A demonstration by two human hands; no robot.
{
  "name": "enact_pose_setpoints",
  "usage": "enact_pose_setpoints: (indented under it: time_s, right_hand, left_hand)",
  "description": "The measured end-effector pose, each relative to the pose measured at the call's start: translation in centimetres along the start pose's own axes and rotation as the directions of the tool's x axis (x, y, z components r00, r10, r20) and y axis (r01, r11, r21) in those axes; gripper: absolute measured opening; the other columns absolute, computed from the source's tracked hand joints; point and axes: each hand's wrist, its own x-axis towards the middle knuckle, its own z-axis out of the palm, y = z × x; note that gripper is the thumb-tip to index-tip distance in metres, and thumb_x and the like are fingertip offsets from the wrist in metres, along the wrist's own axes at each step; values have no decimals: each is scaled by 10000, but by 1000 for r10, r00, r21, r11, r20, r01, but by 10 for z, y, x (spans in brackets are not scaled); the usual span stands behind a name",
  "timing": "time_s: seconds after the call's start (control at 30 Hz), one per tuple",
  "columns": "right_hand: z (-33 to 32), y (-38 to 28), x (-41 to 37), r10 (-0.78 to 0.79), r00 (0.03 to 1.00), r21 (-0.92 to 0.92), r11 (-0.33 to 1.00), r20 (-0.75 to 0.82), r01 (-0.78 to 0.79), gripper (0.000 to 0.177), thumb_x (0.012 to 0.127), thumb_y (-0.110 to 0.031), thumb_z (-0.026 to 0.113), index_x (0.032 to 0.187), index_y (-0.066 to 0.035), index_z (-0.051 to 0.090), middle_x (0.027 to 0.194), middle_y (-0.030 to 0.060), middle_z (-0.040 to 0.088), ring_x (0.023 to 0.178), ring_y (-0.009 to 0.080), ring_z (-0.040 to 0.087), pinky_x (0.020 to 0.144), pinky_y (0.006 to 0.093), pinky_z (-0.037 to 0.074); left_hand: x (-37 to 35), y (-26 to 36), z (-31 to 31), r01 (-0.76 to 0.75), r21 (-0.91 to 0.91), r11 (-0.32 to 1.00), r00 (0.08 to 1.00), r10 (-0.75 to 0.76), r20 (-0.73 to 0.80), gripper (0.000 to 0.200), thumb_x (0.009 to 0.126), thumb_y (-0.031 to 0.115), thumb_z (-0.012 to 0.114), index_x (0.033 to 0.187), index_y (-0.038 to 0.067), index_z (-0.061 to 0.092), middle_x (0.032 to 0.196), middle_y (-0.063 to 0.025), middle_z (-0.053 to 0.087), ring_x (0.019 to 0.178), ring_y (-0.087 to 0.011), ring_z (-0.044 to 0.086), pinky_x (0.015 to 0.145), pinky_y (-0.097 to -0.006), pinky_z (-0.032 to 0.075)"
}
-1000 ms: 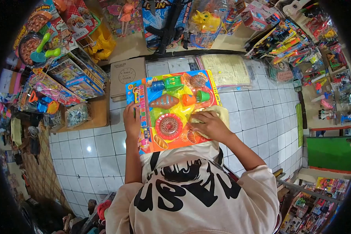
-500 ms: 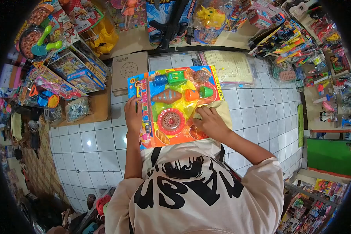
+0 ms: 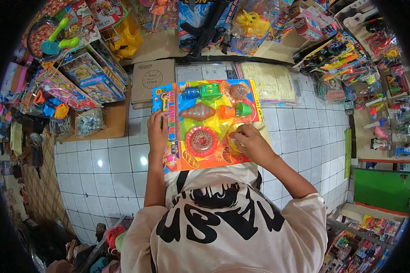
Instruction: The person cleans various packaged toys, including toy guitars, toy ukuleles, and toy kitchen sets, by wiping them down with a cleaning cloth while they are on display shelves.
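Observation:
A colourful carded toy food set (image 3: 209, 159) under clear plastic lies across my lap, with a pink round piece, a brown bread-shaped piece and small cups on it. My left hand (image 3: 158, 132) grips the card's left edge, fingers curled over it. On the lower right of the card, my right hand (image 3: 252, 143) is closed on a pale yellow cloth (image 3: 263, 132), part of which shows beyond the card's right edge. The fingertips press against the plastic surface.
A wall clock box (image 3: 153, 82) and a stack of yellowish printed sheets (image 3: 271, 82) lie on the tiled floor (image 3: 300, 132) beyond the card. Packaged toys hang and stand at the left, front and right. A green panel (image 3: 380, 190) is at the right.
My right hand has shifted slightly right and down on the card, and the cloth shows less beyond the edge. The card has tilted a little. The view has moved slightly.

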Motion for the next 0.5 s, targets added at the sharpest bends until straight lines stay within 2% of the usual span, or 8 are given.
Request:
enact_pose_setpoints:
  time_s: [0.27,0.37,0.5]
  right_hand:
    - [11,-6,10,-155,967,-293,933,201,210,176,734,-112,575,886,-46,633,958,115,482,964,251,486,836,361,422]
    - [8,-13,17,-85,926,-332,918,368,216,177,737,-120,564,881,-43,631,1016,127,476,997,245,476,843,365,421]
    - [11,-10,8,-115,923,-406,873,366,270,140,731,-118,572,829,-41,635,1031,130,485,1018,247,477,813,364,437]
  left_hand:
    - [-1,7,-2,3,0,1000,1000,-3,-11,161,903,147,517,1043,103,583,1197,-128,513,1135,-311,452,970,-396,343]
    - [0,6,-3,-9,5,1000,1000,9,-14,163,901,146,520,1044,105,585,1191,-126,516,1131,-311,454,970,-397,343]
    - [-1,3,-2,-23,34,999,999,24,-31,167,898,147,524,1049,109,585,1185,-126,518,1129,-314,453,970,-397,341]
